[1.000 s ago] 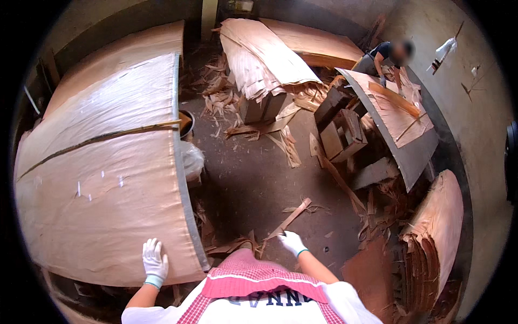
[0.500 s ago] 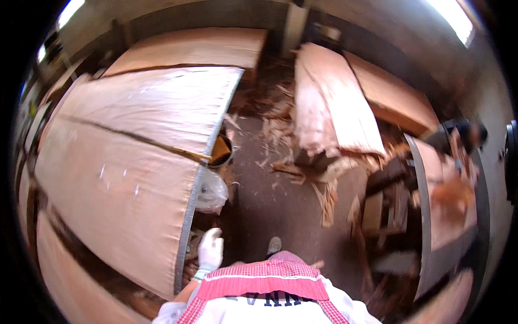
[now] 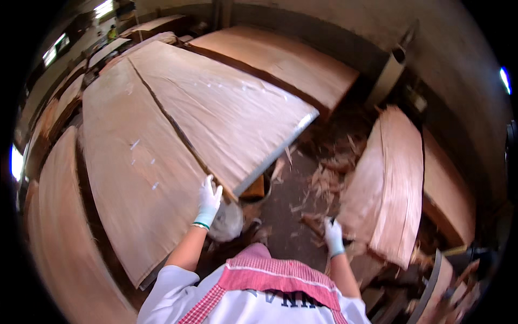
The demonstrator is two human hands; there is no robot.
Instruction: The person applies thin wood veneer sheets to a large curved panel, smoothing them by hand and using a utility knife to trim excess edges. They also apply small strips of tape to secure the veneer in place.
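My left hand (image 3: 209,195), in a white glove with a pale blue cuff, is at the near edge of a wide stack of thin wood veneer sheets (image 3: 113,162). Its thumb and fingers are apart, beside the near end of a long narrow strip (image 3: 186,141) that runs between this stack and a second veneer stack (image 3: 216,108). Whether it touches the strip, I cannot tell. My right hand (image 3: 333,236), gloved alike, hangs over the floor near a loose veneer scrap (image 3: 313,221). Its fingers look closed, with something small and dark at the tips that I cannot make out.
A clear plastic bag (image 3: 225,222) hangs below my left hand, near an orange-brown object (image 3: 253,188) under the stack's edge. Veneer scraps (image 3: 326,181) litter the aisle floor (image 3: 280,216). To the right, draped veneer sheets (image 3: 380,183) lie on a pile; another stack (image 3: 286,59) stands behind.
My view has turned to the left. My left hand has moved forward from beside the stack to the end of the strip. My right hand has come into view.
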